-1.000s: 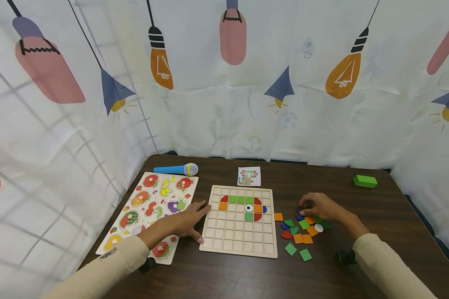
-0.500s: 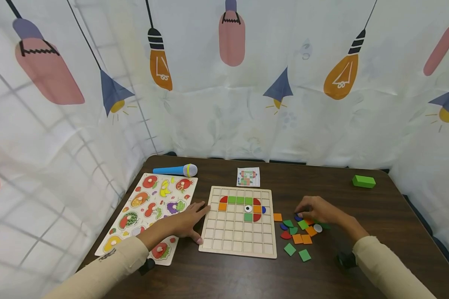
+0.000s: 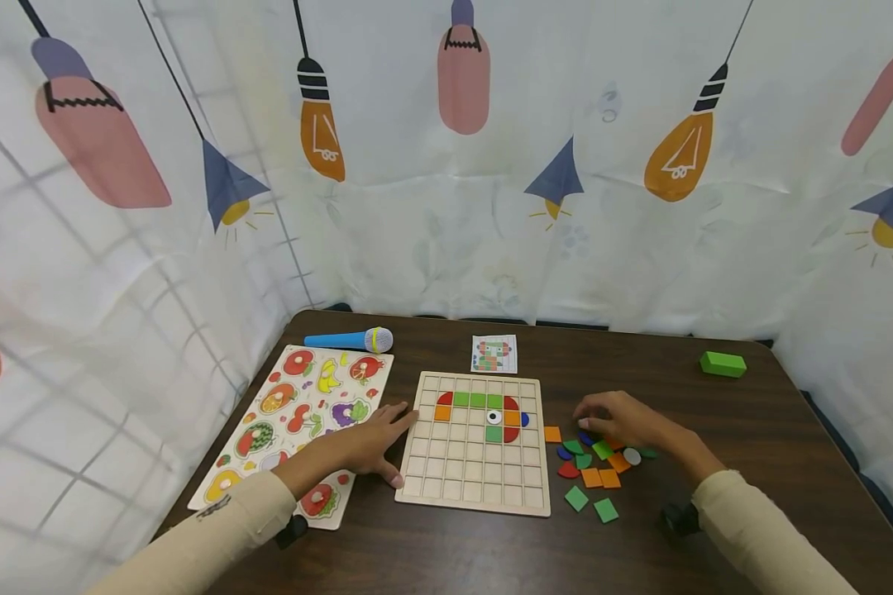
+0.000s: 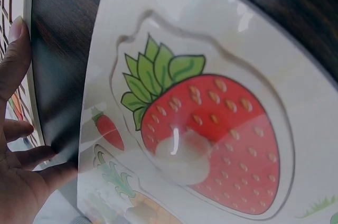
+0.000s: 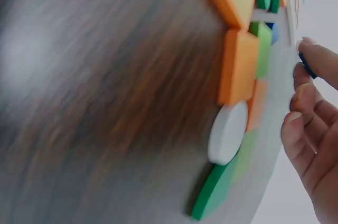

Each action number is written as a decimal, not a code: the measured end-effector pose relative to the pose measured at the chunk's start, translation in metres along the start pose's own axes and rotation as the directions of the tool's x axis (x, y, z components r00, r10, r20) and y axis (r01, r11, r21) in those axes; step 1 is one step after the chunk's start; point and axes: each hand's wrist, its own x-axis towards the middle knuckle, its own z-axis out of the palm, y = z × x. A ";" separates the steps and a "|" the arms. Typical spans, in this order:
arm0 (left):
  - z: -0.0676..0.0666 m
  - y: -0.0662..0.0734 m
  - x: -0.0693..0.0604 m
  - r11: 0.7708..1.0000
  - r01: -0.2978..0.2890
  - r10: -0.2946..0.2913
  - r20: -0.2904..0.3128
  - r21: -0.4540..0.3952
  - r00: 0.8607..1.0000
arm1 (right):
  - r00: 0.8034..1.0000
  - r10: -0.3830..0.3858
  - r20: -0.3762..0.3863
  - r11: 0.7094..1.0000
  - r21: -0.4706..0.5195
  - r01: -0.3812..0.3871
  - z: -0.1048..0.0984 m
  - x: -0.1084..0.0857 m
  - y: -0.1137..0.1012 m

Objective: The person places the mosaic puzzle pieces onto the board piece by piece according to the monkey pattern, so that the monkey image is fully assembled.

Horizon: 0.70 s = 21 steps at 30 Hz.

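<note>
My left hand [image 3: 368,442] rests with spread fingers at the left edge of the wooden grid board [image 3: 461,475], touching its rim. In the left wrist view the thumb lies along that edge. Red, green, orange and blue pieces and a white eye disc [image 3: 494,417] sit in the board's upper cells. My right hand [image 3: 628,420] is over the loose pieces right of the board. Between its thumb and index finger it pinches a small dark blue piece [image 5: 307,66]. Below are orange squares [image 3: 591,477], green pieces [image 3: 576,497], a red piece [image 3: 568,469] and a white disc [image 3: 632,455].
A fruit puzzle board [image 3: 268,388] lies left, partly under my left forearm. Behind it is a blue toy microphone [image 3: 342,340]. A printed pattern card [image 3: 494,354] lies behind the grid board. A green block [image 3: 723,364] sits at the back right, near the curtain [image 3: 432,231].
My right hand has shifted left across the loose pieces toward the grid board, with the blue piece at its fingertips. The left hand stays at the board's edge.
</note>
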 end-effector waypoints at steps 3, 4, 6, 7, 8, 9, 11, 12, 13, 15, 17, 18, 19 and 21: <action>-0.001 0.000 0.000 1.000 -0.003 0.003 0.004 0.000 1.000 | 1.000 -0.003 -0.029 0.999 0.033 0.004 -0.001 0.006 -0.006; -0.001 0.000 0.000 1.000 -0.005 0.005 0.003 -0.001 1.000 | 0.999 -0.003 -0.038 0.999 0.041 0.005 0.000 0.009 -0.008; -0.001 0.000 0.000 1.000 -0.001 0.001 0.005 0.002 1.000 | 0.999 -0.008 -0.050 0.998 0.054 0.010 0.000 0.015 -0.013; -0.001 0.001 0.001 1.000 0.002 -0.002 0.006 0.002 1.000 | 0.998 -0.011 -0.057 0.998 0.061 0.015 0.001 0.018 -0.016; -0.001 0.001 0.001 1.000 0.003 -0.003 0.005 0.001 1.000 | 0.998 -0.016 -0.063 0.998 0.063 0.020 0.002 0.022 -0.020; -0.001 0.001 0.001 1.000 0.006 -0.006 0.006 0.001 1.000 | 0.997 -0.027 -0.070 0.997 0.067 0.032 0.003 0.025 -0.024; -0.001 0.001 0.001 1.000 0.010 -0.010 0.007 -0.003 1.000 | 0.996 -0.050 -0.076 0.995 0.080 0.056 0.006 0.034 -0.032; -0.001 0.002 0.001 1.000 0.009 -0.009 0.008 -0.006 1.000 | 0.995 -0.061 -0.078 0.994 0.084 0.068 0.008 0.038 -0.036; -0.001 0.002 0.001 1.000 0.010 -0.010 0.010 -0.007 1.000 | 0.995 -0.070 -0.076 0.993 0.092 0.076 0.010 0.043 -0.040; -0.001 0.002 0.001 1.000 0.011 -0.011 0.012 -0.008 1.000 | 0.993 -0.092 -0.071 0.990 0.102 0.099 0.014 0.052 -0.047; -0.002 0.002 0.000 1.000 0.012 -0.012 0.015 -0.007 1.000 | 0.992 -0.110 -0.064 0.988 0.101 0.116 0.018 0.062 -0.055; -0.002 0.002 0.000 1.000 0.011 -0.011 0.016 -0.005 1.000 | 0.991 -0.119 -0.062 0.987 0.104 0.125 0.021 0.066 -0.059; -0.002 0.002 0.000 1.000 0.010 -0.010 0.017 -0.006 1.000 | 0.990 -0.127 -0.060 0.986 0.104 0.133 0.023 0.070 -0.063; -0.002 0.002 0.000 1.000 0.007 -0.007 0.017 -0.008 1.000 | 0.988 -0.142 -0.058 0.983 0.109 0.147 0.028 0.079 -0.070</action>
